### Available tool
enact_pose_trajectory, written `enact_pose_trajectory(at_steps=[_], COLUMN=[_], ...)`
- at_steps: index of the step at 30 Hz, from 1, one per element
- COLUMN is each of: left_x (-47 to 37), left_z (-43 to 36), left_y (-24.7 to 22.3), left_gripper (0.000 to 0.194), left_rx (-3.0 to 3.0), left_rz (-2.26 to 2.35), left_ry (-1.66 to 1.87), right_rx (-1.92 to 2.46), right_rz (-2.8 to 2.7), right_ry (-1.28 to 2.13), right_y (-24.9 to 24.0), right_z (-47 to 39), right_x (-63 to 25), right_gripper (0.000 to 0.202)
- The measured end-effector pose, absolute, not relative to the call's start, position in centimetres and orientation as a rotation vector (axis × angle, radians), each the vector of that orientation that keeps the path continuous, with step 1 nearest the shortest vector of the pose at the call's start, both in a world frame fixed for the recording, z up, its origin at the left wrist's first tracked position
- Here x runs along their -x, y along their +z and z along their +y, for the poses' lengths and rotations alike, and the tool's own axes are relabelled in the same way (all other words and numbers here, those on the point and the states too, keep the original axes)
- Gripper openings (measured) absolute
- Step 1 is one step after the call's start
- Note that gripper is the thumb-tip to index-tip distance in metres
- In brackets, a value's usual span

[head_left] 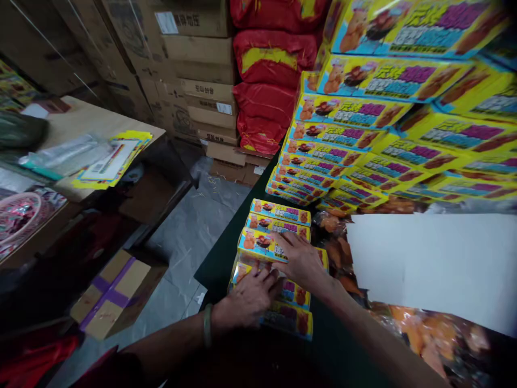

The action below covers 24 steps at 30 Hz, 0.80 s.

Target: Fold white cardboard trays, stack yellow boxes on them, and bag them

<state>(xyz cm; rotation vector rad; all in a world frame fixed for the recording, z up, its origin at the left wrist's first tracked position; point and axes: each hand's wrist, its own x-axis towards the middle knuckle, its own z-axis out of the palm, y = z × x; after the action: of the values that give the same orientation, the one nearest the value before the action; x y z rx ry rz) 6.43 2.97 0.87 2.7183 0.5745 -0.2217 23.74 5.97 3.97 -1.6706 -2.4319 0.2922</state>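
Observation:
Several yellow and blue printed boxes (pixel 280 212) lie in a row on a dark green table (pixel 218 258). My right hand (pixel 299 258) rests over the top of one box (pixel 258 242) in the middle of the row, its fingers bent across the printed face. Just below it, my left hand (pixel 252 296), with a bangle at the wrist, lies over the neighbouring boxes. Its fingers are bent and meet the edge near my right hand's fingertips. What the left fingers grip, if anything, is hidden.
Tall stacks of the same boxes (pixel 339 134) stand behind. A white sheet (pixel 436 264) covers wrapped orange items (pixel 424 328) at right. Red packages (pixel 266 59) and cartons (pixel 205 59) line the back. A taped carton (pixel 113 296) and a side table (pixel 92 118) are left.

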Motion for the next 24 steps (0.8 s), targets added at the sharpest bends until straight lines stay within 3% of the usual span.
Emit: enact_pose_trajectory(at_steps=[4,6,13,19,22,24], left_x=[-6.1,-5.2,-1.2,-2.5,-3.4,-3.8], left_z=[1.9,1.7,4.3,5.3,5.7,6.3], left_y=[0.6,0.8,1.2,-0.1,-1.1,-1.9], left_gripper=[0.066,0.060,0.098,0.131,0.133,0.118], left_rx=[-2.750,-2.741,-2.538,-2.489,-2.516,-2.597], left_rz=[0.689,0.686,1.081,0.896,0.996,1.043], left_ry=[-0.152,-0.096,0.126,-0.250,-0.370,-0.365], right_rx=[1.641,1.548,1.531,1.842,1.869,1.960], right_rz=[-2.451,-2.496,-2.259,-1.764,-1.844,-1.875], right_ry=[0.448,0.534,0.496,0.237,0.236,0.207], right_y=[-0.4,-2.0,-3.7,-3.8,-3.6,-4.2], right_z=[6.1,6.1,4.7,2.2,1.0,0.5], right_x=[-24.0,-24.2,-24.3,-27.7,-27.7,-26.8], right_gripper=[0.054,0.049,0.042,0.035,0.036,0.041])
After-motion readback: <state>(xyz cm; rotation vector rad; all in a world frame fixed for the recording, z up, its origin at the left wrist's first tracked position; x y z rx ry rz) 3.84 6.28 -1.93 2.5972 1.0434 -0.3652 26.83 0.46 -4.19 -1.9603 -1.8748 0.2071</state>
